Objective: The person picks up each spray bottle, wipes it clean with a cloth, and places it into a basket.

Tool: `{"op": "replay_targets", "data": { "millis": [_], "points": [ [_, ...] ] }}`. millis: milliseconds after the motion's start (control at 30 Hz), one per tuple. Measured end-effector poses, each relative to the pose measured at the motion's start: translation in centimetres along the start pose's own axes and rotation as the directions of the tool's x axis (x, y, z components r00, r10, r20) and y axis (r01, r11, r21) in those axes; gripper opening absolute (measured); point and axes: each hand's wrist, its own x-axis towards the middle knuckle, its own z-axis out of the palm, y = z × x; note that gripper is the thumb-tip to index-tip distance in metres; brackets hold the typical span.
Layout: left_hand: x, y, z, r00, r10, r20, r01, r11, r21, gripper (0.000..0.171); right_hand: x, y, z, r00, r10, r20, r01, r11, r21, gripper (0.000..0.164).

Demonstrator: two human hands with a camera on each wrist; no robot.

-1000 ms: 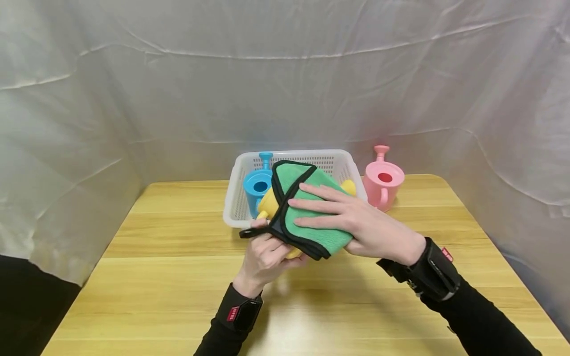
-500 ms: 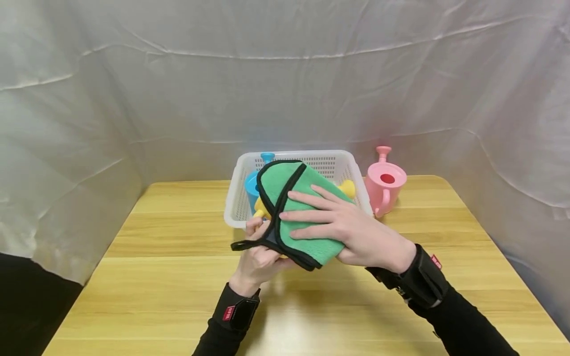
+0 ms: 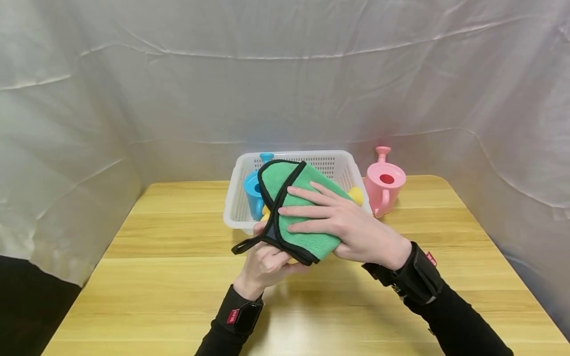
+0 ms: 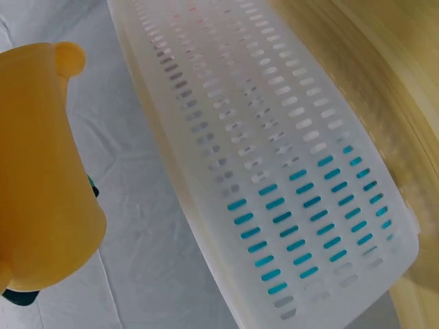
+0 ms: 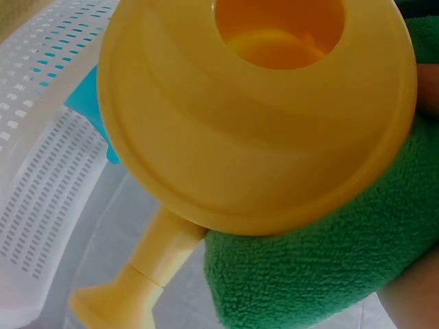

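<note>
My left hand (image 3: 267,262) grips a yellow watering can (image 5: 254,151) low at its near side, its fingers curled and partly hidden under a green cloth. The green cloth (image 3: 276,185), black-edged with a loop, drapes over the can, so in the head view little beyond the yellow spout end (image 3: 356,195) shows. Spread, nearly straight fingers of my right hand (image 3: 343,222) press the cloth against the can; that thumb is hidden. In the right wrist view the can's round opening faces the camera, with cloth along its side. The left wrist view shows the can's yellow wall (image 4: 48,171).
Behind the hands stands a white perforated basket (image 3: 236,188) with a blue watering can (image 3: 253,190) inside at its left. To the basket's right, a pink watering can (image 3: 385,185) stands on the wooden table (image 3: 169,277). Pale sheeting (image 3: 285,99) hangs behind.
My right hand and the cloth have slid left and slightly down over the can, mostly in the first half second. The yellow spout end has shifted slightly right and down. My left hand stays nearly in place.
</note>
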Motion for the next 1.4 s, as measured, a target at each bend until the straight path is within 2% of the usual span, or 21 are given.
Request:
{"op": "replay_targets", "data": {
  "millis": [167, 333, 400, 567, 667, 767, 833, 1000, 1233, 1333, 1400],
  "points": [
    [0.0, -0.5, -0.2, 1.000, -0.029, -0.012, 0.029, 0.999, 0.017, 0.047, -0.3, -0.4, 0.0, 1.000, 0.007, 0.016, -0.007, 1.000, 0.004, 0.048],
    [0.1, -0.7, -0.5, 0.996, -0.087, -0.021, 0.086, 0.995, -0.055, 0.044, -1.1, -1.2, -0.5, 0.997, 0.039, 0.061, -0.040, 0.999, 0.028, 0.067],
    [0.1, -0.6, -0.5, 0.998, -0.067, -0.015, 0.066, 0.997, -0.045, 0.044, -1.1, -1.2, -0.5, 0.997, 0.042, 0.060, -0.043, 0.999, 0.029, 0.066],
    [0.1, -0.3, -0.4, 1.000, 0.016, 0.005, -0.016, 0.999, 0.029, 0.049, -0.3, -0.5, -0.1, 1.000, 0.010, -0.003, -0.010, 1.000, 0.012, 0.048],
    [0.0, -0.3, -0.3, 1.000, 0.011, 0.002, -0.011, 1.000, 0.010, 0.050, 0.1, -0.2, 0.3, 1.000, -0.008, -0.030, 0.009, 1.000, 0.018, 0.042],
    [-0.2, -0.6, -0.4, 1.000, -0.002, -0.004, 0.002, 1.000, 0.011, 0.050, 0.2, -0.2, 0.4, 1.000, 0.007, -0.010, -0.007, 1.000, 0.028, 0.040],
    [-0.2, -0.9, -0.5, 1.000, -0.024, -0.016, 0.024, 1.000, -0.002, 0.048, 0.0, -0.4, 0.3, 1.000, 0.015, 0.009, -0.016, 0.999, 0.029, 0.043],
    [0.1, -1.3, -0.7, 0.997, -0.065, -0.038, 0.062, 0.996, -0.061, 0.042, -0.8, -0.9, 0.1, 1.000, 0.010, 0.021, -0.011, 0.999, 0.048, 0.066],
    [0.2, -0.4, -0.4, 1.000, 0.017, -0.001, -0.017, 1.000, -0.023, 0.039, -0.3, -0.2, 0.2, 1.000, 0.012, -0.027, -0.010, 0.997, 0.077, 0.049],
    [0.1, -0.3, -0.5, 1.000, 0.013, 0.019, -0.012, 0.999, -0.049, 0.036, 0.2, 0.1, 0.4, 0.999, 0.010, -0.047, -0.006, 0.997, 0.083, 0.045],
    [0.0, -0.4, -0.6, 1.000, 0.006, 0.013, -0.006, 1.000, -0.029, 0.040, 0.3, 0.1, 0.5, 0.999, 0.011, -0.042, -0.007, 0.997, 0.083, 0.045]
  ]
}}
